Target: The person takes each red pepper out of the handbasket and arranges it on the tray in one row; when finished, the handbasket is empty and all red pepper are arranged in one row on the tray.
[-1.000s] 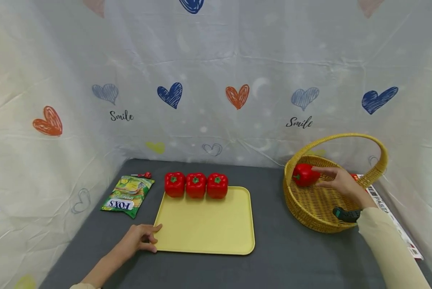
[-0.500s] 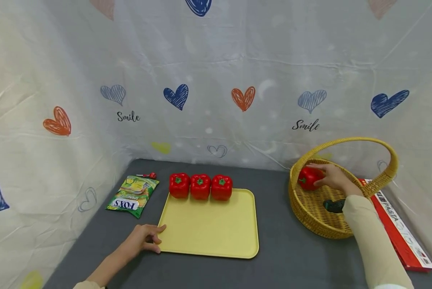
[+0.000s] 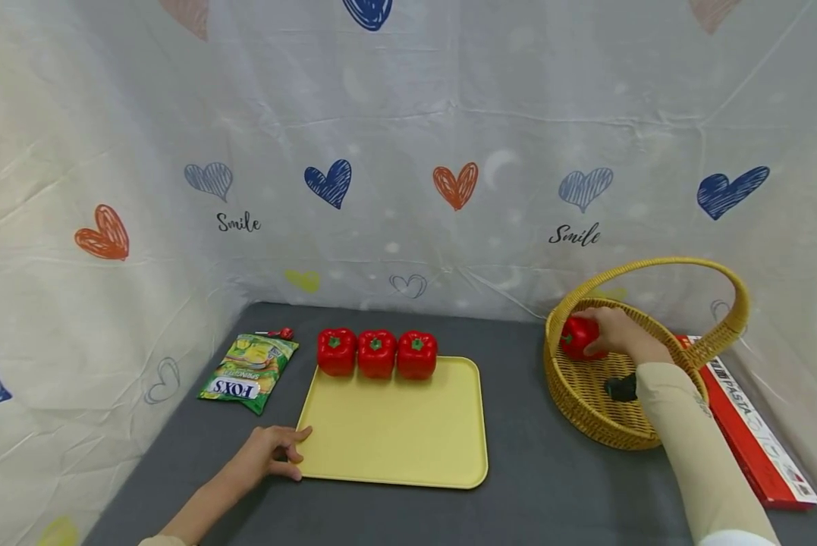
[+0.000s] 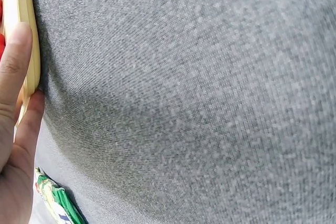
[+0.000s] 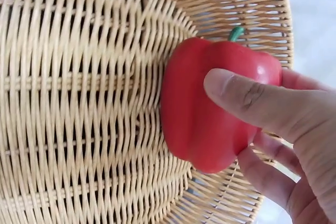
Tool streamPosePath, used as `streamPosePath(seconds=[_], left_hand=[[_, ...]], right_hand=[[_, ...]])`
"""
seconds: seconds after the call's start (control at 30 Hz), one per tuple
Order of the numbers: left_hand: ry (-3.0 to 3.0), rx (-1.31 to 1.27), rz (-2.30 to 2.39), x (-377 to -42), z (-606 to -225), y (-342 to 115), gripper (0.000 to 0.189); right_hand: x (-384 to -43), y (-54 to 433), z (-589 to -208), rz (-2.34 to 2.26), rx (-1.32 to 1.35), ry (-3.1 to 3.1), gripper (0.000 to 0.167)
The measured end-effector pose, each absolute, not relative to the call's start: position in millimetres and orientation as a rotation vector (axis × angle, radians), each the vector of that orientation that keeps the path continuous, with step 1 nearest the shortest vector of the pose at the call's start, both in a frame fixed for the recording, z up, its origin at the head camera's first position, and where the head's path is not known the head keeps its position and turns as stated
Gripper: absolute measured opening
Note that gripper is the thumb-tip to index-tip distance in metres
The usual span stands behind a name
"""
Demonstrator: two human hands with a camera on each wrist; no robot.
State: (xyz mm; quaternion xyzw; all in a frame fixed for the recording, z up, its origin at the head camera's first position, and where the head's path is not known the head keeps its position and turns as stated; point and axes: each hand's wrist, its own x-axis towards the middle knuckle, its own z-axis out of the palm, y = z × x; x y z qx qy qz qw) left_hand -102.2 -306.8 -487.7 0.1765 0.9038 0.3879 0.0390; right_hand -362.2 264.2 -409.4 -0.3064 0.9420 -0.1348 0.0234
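My right hand point(image 3: 620, 334) is inside the wicker basket point(image 3: 595, 432) and grips a red bell pepper point(image 5: 220, 108). In the right wrist view the thumb lies across its side, with other fingers around the far side; its green stem is uncovered. The pepper sits low against the basket's woven wall. At the near left corner of the yellow tray point(image 3: 394, 440), my left hand point(image 3: 265, 455) pinches the edge, one finger over the rim and the thumb at the corner. Three more red bell peppers point(image 3: 376, 355) stand in a row along the tray's far edge.
Left of the tray lies a green and yellow FOX'S packet point(image 3: 249, 370), with a small red-ended stick point(image 3: 284, 334) behind it. A red and white PASTA box point(image 3: 756, 432) lies right of the basket. The basket's tall handle point(image 3: 654, 264) arches above it. A printed sheet hangs behind the table.
My right hand has come down around the bell pepper in the basket and now grips it. The left hand stays at the tray's corner. The head view has shifted slightly.
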Motion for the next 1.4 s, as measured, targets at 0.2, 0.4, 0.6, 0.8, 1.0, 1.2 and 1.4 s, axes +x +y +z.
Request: streamPosePath(seconds=[0.2, 0.4, 0.6, 0.8, 1.0, 1.2, 1.4], left_hand=[[2.766, 0.551, 1.217, -102, -490, -306, 0.023], [2.782, 0.554, 1.211, -102, -490, -307, 0.023], [2.783, 0.56, 1.21, -102, -490, -308, 0.031], [2.775, 0.563, 1.205, -101, -489, -308, 0.056], [2.774, 0.583, 1.202, -103, -487, -308, 0.059], [2.763, 0.564, 1.207, -104, -488, -309, 0.059], [2.751, 0.559, 1.235, -102, -489, -308, 0.026]], right_hand=[[-359, 268, -407, -0.528, -0.891, 2.899, 0.065], [-352, 282, -411, -0.776, -0.728, 2.822, 0.071], [-336, 298, -422, -1.136, -0.486, 2.653, 0.077], [-324, 317, -433, -1.365, -0.334, 2.502, 0.079], [-321, 329, -440, -1.438, -0.342, 2.434, 0.08], [-319, 332, -443, -1.443, -0.346, 2.478, 0.074], [-315, 333, -446, -1.523, -0.33, 2.458, 0.067]])
